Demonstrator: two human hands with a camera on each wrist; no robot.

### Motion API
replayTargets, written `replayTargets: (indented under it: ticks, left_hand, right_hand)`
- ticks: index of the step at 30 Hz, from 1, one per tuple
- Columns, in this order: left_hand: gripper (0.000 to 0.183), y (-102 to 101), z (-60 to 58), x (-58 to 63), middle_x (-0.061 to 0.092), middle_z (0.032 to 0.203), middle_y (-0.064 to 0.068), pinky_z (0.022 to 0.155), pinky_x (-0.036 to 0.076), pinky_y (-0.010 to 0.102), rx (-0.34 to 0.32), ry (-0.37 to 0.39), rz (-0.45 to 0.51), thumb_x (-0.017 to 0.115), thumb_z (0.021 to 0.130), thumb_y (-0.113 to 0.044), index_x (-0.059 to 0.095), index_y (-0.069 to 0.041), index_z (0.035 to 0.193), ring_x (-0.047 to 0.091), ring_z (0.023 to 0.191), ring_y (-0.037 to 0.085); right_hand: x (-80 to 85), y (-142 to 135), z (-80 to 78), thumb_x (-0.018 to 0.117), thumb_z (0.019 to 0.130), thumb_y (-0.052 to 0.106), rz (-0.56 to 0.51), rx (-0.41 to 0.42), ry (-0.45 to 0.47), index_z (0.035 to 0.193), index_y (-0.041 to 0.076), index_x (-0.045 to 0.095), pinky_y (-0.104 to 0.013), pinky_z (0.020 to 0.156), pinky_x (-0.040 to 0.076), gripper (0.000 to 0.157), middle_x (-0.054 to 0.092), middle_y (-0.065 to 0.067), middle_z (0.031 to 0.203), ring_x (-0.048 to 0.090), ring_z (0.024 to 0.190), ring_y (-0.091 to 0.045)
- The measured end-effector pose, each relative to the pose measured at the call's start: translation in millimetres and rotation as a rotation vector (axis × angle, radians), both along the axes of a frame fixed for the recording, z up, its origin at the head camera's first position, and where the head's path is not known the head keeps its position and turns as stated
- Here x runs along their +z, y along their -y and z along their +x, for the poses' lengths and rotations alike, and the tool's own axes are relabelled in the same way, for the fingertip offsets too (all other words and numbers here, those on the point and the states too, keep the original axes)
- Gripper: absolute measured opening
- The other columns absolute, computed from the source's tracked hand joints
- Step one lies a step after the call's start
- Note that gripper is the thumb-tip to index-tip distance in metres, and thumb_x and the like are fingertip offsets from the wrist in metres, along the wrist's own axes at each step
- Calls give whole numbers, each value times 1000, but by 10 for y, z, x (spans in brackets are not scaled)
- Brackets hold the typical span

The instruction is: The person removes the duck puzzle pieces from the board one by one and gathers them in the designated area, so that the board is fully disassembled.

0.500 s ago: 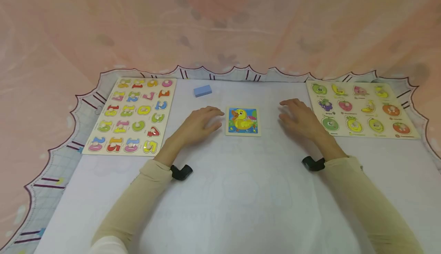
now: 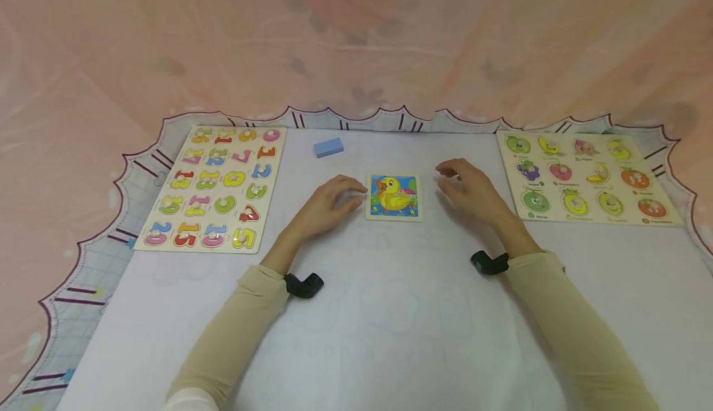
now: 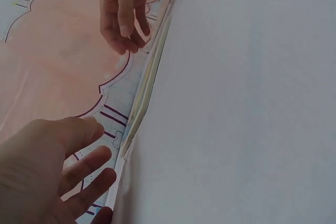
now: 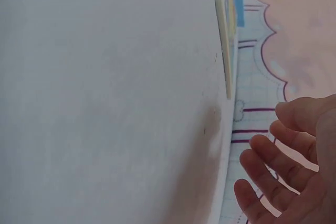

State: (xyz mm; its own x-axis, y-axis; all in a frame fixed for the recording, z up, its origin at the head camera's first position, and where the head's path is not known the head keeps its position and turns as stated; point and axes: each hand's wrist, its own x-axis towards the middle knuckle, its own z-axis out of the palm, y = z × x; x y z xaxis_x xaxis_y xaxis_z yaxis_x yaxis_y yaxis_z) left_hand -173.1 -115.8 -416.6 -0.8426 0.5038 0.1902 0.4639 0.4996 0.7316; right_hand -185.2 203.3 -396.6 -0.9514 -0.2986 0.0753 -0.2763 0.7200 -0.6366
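A small square duck puzzle (image 2: 393,197) with a pale frame lies flat on the white table, between the two hands in the head view. My left hand (image 2: 330,207) is at its left side, fingertips close to the frame; whether they touch it I cannot tell. To the right of the puzzle, a short gap away, hovers my right hand (image 2: 473,191) with loosely bent fingers and nothing in them. Relaxed, spread fingers of the left hand (image 3: 47,166) show in the left wrist view. In the right wrist view the right hand (image 4: 299,161) is likewise loose, holding nothing.
A number puzzle board (image 2: 208,191) lies at the left, and a fruit puzzle board (image 2: 590,179) at the right. Behind the left hand is a blue block (image 2: 328,147). A pink patterned cloth (image 2: 356,46) is at the far side of the white table (image 2: 390,337).
My right hand has moved left, nearer to the duck puzzle. The left hand has shifted slightly right, its fingertips now at the frame's left edge. The puzzle appears to stay in place.
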Motion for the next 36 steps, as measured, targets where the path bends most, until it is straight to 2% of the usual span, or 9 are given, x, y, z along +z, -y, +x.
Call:
replayTargets:
  ticks: [5,10,22,28,36]
  left_hand:
    - [20,-19,5,-91,62,118,2,107,39,35,38,-19,72,60,92,-15,65,-14,111,54,119,17]
    - [19,-14,6,-122,64,118,4,106,39,37,18,-39,85,61,92,-14,66,-13,110,55,119,19]
    - [30,-6,-2,-197,62,121,3,102,36,45,-5,-147,-59,69,87,-23,66,-15,116,53,117,21]
    - [32,-19,16,-191,60,122,0,102,33,47,21,-146,-100,68,87,-28,66,-18,117,51,118,20]
    - [34,-46,28,-195,59,123,1,100,33,47,33,-172,-141,67,87,-31,66,-20,119,50,116,21]
  right_hand:
    - [1,113,-12,58,94,17,-23,10,23,126,6,51,-45,103,40,35,57,-12,123,51,114,-27]
    - [-16,184,-29,57,94,19,-29,15,66,127,8,51,-45,104,40,36,57,-10,125,51,116,-26]
    - [-35,366,-60,59,92,13,-43,112,70,126,4,52,-44,102,42,36,57,-12,123,52,114,-26]
    - [-36,461,-76,60,92,15,-61,141,108,128,4,51,-43,102,43,38,56,-11,124,52,113,-25]
    - [-22,581,-92,58,93,16,-29,174,139,129,4,51,-45,104,41,38,54,-13,127,51,116,-28]
